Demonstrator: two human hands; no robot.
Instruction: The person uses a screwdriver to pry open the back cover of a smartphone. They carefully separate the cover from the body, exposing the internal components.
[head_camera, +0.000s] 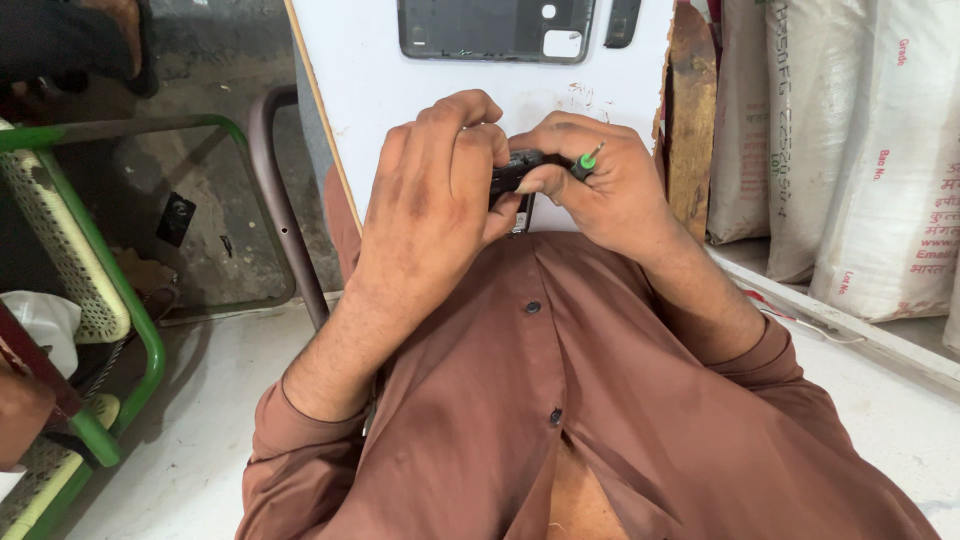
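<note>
The fingers (470, 150) of the left hand (430, 205) are curled tight around a small black phone part (515, 172), held up in front of the chest over the white board (370, 80). Just to the right, touching the same part, the right hand (605, 185) pinches a green-handled screwdriver (587, 160) between closed fingers. A dark phone back cover (495, 28) lies further up the board. White sacks (850, 140) stand at far right.

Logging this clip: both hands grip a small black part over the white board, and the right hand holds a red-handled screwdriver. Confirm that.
Not quite: the screwdriver handle is green, not red, as the head view shows. The rest stands: both the left hand and right hand grip the small black part over the white board.
</note>
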